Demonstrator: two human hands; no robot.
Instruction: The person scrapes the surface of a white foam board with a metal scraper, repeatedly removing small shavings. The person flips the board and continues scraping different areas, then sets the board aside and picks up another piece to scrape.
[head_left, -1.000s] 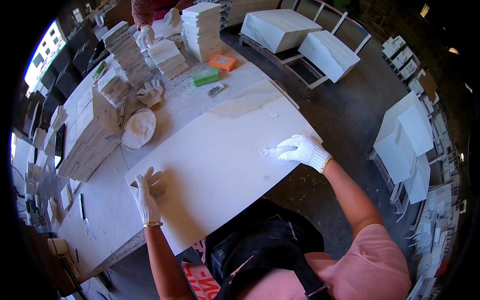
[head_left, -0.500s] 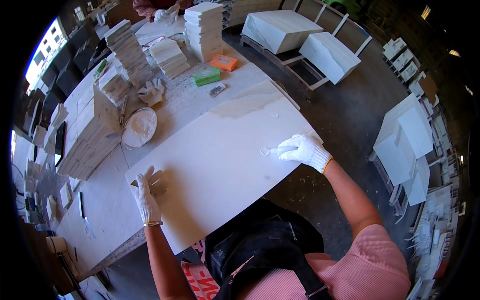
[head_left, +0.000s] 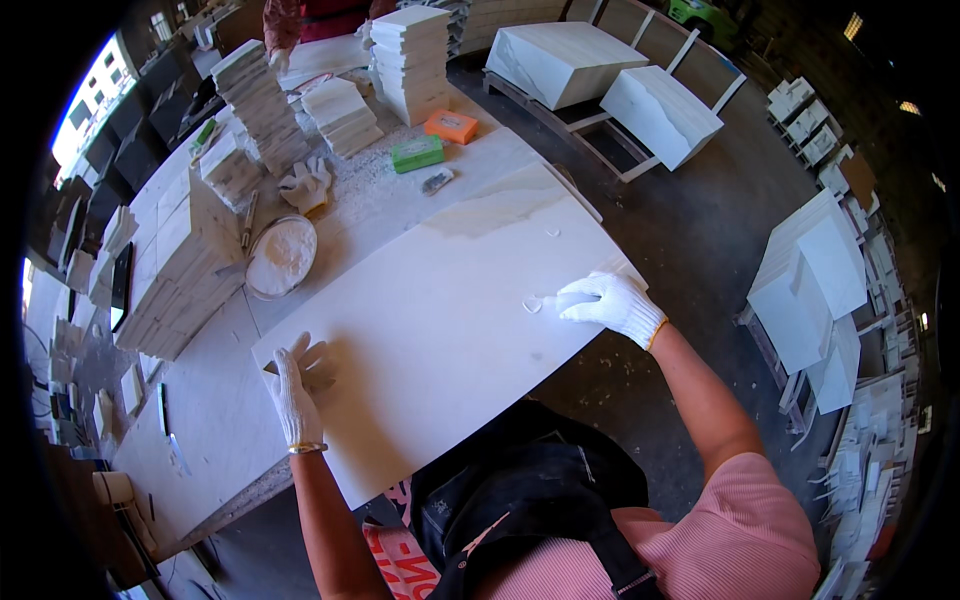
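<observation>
- Far left on my feed, a tile stack (head_left: pixel 180 270) stands on the table (head_left: pixel 225 390); I'd leave elbow room beside it.
- Next, a round dish (head_left: pixel 283 257) of white powder sits just beyond the slab (head_left: pixel 430 310); I'd avoid nudging it.
- The left hand (head_left: pixel 296 395) is at the slab's left end, fingers apart. I can't tell how firmly it bears; a flat, light palm should steady that end.
- The slab lies across the table between both hands, its near edge seemingly jutting over the floor (head_left: pixel 625 390), so I'd press inward, not down on that edge.
- A small white curl (head_left: pixel 532 304) lies near the right fingertips; I'd avoid grinding it in.
- The right hand (head_left: pixel 620 305) rests at the slab's right end, fingers bent together; whether they clasp anything, I can't tell. Even contact matters here.
</observation>
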